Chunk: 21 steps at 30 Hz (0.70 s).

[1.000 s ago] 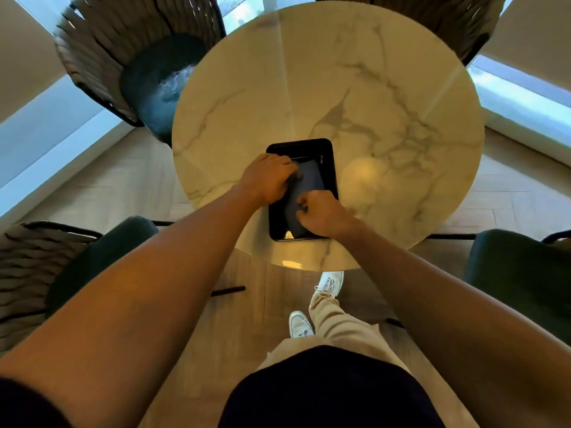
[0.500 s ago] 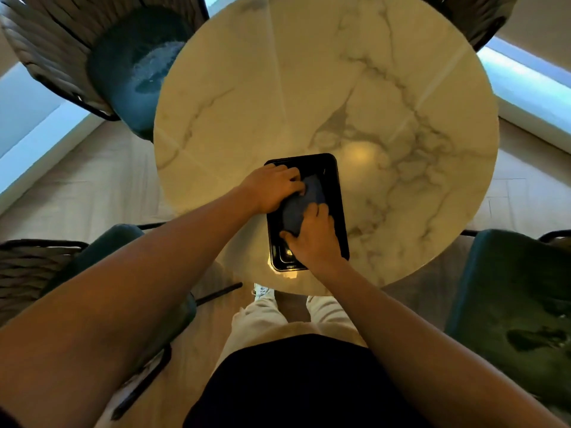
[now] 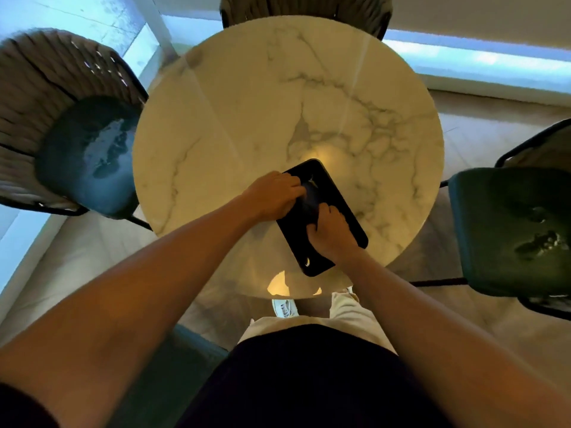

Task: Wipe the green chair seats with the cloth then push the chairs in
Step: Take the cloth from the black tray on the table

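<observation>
- Looking straight down, nearest is the person's dark top and light trousers, with one white shoe (image 3: 285, 307) poking out on the floor under the table edge.
- Both bare forearms reach forward over the near side of the round marble table (image 3: 247, 103).
- Black tray (image 3: 340, 208) sits on the near part of the table, turned at an angle, and both hands are on it.
- Right hand (image 3: 332, 231) is on the near half of the tray, fingers curled, its grip clamped on the near end of the dark cloth (image 3: 310, 200).
- Left hand (image 3: 272, 196) is at the tray's far left edge, fingers curled too, pinching the far end of the same cloth. So the cloth is bunched up in the tray between the two hands, pretty dark and hard to make out in detail.
- Green chair on the right (image 3: 509, 230) stands pulled back from the table, seat showing blotchy marks.
- Chair on the left (image 3: 89, 152) has a woven backrest and a dark teal seat with a pale patch on it; its seat edge looks partly tucked under the table rim.
- Farthest off, a third woven chair (image 3: 306, 10) sits at the far side of the table, only its back showing.
</observation>
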### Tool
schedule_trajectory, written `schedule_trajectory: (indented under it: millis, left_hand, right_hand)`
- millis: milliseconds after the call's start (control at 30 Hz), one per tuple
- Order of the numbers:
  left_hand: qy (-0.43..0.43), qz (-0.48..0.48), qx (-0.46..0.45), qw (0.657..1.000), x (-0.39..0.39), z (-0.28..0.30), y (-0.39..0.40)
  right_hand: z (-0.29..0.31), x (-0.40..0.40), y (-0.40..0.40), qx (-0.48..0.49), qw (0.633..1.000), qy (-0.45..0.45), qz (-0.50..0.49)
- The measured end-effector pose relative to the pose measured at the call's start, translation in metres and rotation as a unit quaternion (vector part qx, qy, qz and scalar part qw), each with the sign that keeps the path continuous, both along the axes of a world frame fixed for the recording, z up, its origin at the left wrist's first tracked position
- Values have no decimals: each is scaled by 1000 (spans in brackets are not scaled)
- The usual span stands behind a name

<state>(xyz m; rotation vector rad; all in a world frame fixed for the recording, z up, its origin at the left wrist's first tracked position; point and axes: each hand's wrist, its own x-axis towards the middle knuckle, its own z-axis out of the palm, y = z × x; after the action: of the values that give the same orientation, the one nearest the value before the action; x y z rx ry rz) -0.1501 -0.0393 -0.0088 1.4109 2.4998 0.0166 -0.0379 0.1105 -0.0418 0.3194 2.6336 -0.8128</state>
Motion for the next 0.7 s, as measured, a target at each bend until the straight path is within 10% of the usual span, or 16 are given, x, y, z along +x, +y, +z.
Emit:
schedule_trajectory:
  millis: [500, 700]
  left_hand:
    - [-239, 82, 222, 942, -23, 70, 10]
    - [-250, 111, 273, 922, -31, 87, 8]
  right_hand:
    - [76, -8, 30, -280, 937, -57, -199]
    - [92, -9, 41, -327, 938, 25, -115]
